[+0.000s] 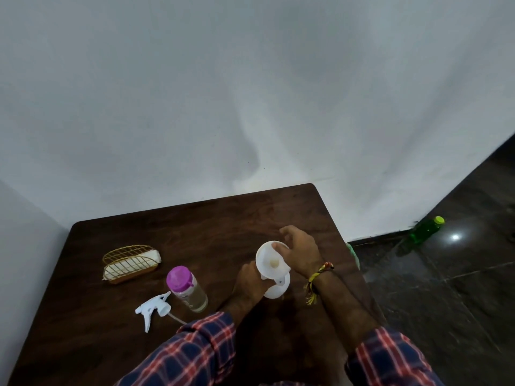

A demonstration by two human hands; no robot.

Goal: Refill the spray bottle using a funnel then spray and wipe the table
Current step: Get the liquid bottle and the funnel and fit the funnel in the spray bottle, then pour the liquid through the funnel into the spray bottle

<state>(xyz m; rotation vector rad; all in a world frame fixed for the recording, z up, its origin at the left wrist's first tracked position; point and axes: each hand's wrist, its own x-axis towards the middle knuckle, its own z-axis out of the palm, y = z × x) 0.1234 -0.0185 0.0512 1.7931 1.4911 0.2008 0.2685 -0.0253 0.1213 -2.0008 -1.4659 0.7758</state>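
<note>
A white funnel sits in the mouth of a white spray bottle standing on the dark wooden table. My left hand is wrapped around the bottle's left side. Fingers of my right hand pinch the funnel's far right rim. The white trigger sprayer head lies detached on the table to the left, its tube pointing right. Beside it stands a clear refill bottle with a purple cap, holding pale liquid.
A gold wire holder with white cloths or napkins lies at the table's left. A green bottle stands on the dark floor at the right. A white wall backs the table.
</note>
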